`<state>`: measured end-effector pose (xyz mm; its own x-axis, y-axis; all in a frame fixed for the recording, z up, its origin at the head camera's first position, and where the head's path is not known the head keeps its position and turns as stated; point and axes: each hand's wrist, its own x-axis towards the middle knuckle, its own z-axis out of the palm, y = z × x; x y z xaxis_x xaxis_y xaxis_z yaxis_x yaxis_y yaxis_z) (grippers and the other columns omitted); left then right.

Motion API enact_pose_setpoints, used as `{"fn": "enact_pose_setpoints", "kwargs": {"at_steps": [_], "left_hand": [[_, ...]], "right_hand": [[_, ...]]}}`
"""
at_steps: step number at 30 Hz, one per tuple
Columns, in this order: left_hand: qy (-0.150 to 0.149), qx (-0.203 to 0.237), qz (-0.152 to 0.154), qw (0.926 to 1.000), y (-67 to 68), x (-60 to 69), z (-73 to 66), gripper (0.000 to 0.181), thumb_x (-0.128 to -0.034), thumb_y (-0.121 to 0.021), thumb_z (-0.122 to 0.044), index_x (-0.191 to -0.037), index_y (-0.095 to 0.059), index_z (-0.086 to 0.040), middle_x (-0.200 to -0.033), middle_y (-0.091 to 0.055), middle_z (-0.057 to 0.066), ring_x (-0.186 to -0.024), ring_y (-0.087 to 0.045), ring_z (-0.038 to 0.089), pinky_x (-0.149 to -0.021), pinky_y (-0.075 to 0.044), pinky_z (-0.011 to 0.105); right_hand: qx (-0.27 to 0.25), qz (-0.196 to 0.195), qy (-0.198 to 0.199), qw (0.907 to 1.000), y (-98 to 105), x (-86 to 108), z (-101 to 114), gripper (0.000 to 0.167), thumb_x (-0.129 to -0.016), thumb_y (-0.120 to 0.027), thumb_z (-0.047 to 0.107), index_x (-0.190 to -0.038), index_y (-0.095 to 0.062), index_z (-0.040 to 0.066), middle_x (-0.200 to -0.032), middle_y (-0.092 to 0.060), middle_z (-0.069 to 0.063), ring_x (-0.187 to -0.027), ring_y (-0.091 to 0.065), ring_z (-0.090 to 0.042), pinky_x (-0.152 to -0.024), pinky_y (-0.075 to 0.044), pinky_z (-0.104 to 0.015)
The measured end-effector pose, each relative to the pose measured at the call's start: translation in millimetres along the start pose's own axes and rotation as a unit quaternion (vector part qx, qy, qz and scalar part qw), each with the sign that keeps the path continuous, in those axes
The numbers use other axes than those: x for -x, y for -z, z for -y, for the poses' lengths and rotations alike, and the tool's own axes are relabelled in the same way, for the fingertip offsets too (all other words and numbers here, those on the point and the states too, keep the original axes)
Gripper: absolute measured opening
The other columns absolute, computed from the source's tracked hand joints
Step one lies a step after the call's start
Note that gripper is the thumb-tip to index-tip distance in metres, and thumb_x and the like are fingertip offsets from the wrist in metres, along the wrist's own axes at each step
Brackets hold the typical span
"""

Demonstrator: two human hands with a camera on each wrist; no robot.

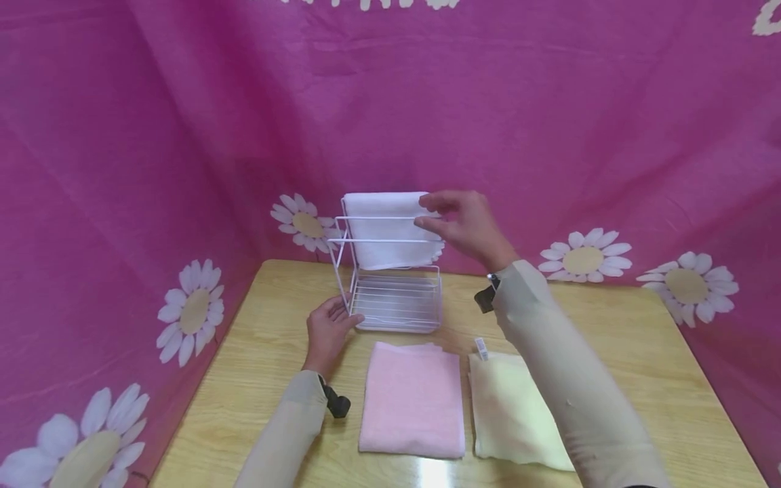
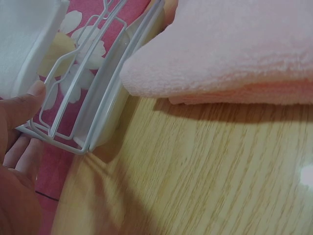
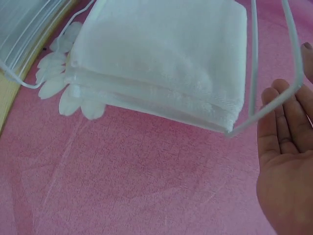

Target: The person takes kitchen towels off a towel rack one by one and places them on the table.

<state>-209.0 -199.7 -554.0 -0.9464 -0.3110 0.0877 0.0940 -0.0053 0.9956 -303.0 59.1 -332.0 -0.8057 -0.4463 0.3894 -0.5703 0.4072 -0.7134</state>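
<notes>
A white wire rack stands at the back of the table, and a folded white towel hangs over its rearmost upper bar. My left hand holds the rack's lower left corner; in the left wrist view the thumb lies on one side of the wire and the fingers on the other. At the upper right end of the rack is my right hand, its fingers extended with nothing held. In the right wrist view the fingers are beside the end of a bar, and the towel's layered edge hangs close by.
On the table, a folded pink towel lies in front of the rack. To its right is a folded pale yellow towel with a white tag, partly covered by my right sleeve. A pink flowered cloth hangs behind and at both sides.
</notes>
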Motion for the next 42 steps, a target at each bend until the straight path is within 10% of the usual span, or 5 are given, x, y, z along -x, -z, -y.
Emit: {"fn": "enact_pose_setpoints", "kwargs": {"at_steps": [42], "left_hand": [[-0.004, -0.008, -0.013, 0.9999, -5.0, 3.5, -2.4, 0.048, -0.0774, -0.080, 0.011, -0.122, -0.064, 0.012, -0.123, -0.064, 0.029, -0.117, -0.062, 0.041, -0.094, -0.057, 0.034]], "right_hand": [[0.147, 0.070, -0.029, 0.9862, -31, -69.7, 17, 0.035, -0.088, -0.077, 0.011, -0.120, -0.071, -0.003, -0.114, -0.072, -0.015, -0.106, -0.067, -0.028, -0.095, -0.056, -0.039]]}}
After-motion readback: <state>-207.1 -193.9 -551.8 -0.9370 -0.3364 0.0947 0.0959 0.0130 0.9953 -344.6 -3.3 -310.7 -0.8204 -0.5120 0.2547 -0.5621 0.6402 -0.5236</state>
